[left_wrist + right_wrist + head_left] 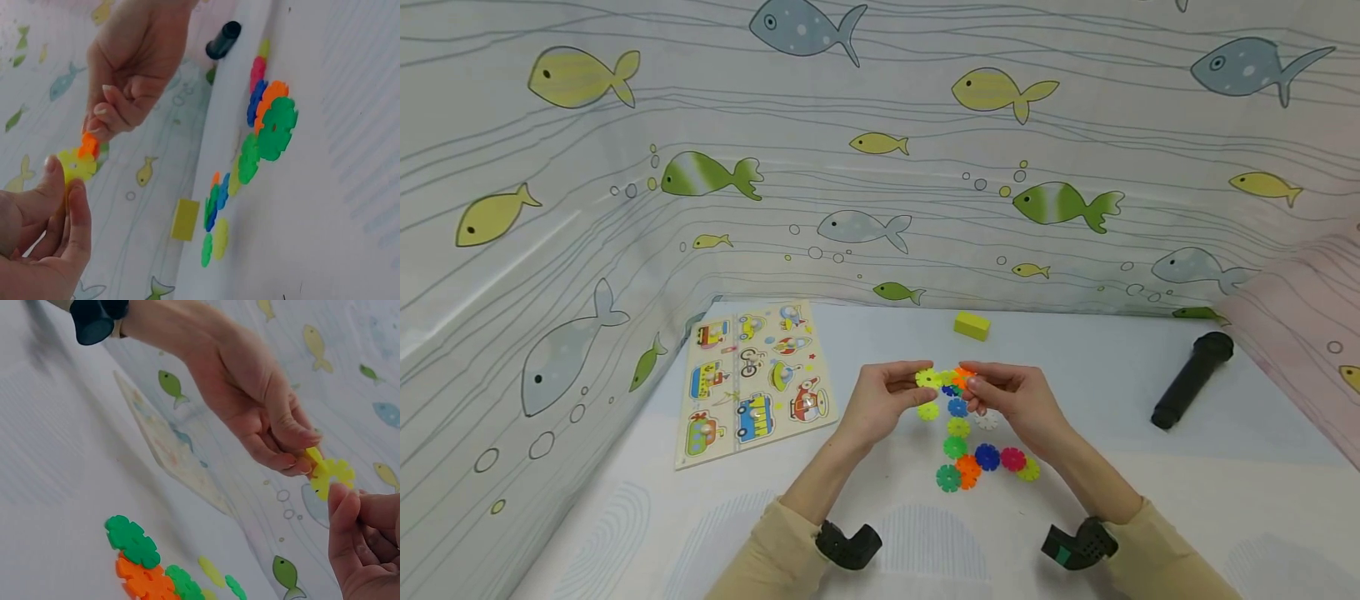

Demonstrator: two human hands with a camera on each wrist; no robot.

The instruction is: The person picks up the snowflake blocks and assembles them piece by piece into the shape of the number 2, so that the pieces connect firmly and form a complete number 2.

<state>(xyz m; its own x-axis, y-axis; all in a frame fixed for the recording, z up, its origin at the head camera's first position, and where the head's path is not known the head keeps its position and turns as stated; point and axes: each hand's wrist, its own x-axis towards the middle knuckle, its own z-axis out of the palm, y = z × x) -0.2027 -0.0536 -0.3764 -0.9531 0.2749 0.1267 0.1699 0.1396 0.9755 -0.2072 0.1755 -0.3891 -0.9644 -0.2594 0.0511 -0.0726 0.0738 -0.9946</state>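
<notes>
Both hands are raised over the table, close together. My left hand [880, 404] pinches a yellow snowflake disc [927, 378] between thumb and fingers. An orange snowflake disc [964, 380] is gripped by my right hand [1022, 404]. Another yellow disc [945, 379] sits between these two, and the pieces touch in a short row; whether every slot is interlocked I cannot tell. In the right wrist view the left hand [250, 400] tilts its yellow piece edge-on, and the right fingers hide the orange disc. Beneath the hands lie several coloured discs, including a green disc [955, 447] and a blue disc [987, 457].
A wooden picture puzzle board [752, 383] with vehicles lies at the left. Toward the back stands a yellow block [972, 326]. A black microphone-like cylinder [1192, 380] is at the right. Fish-patterned cloth [925, 183] walls in the back and sides.
</notes>
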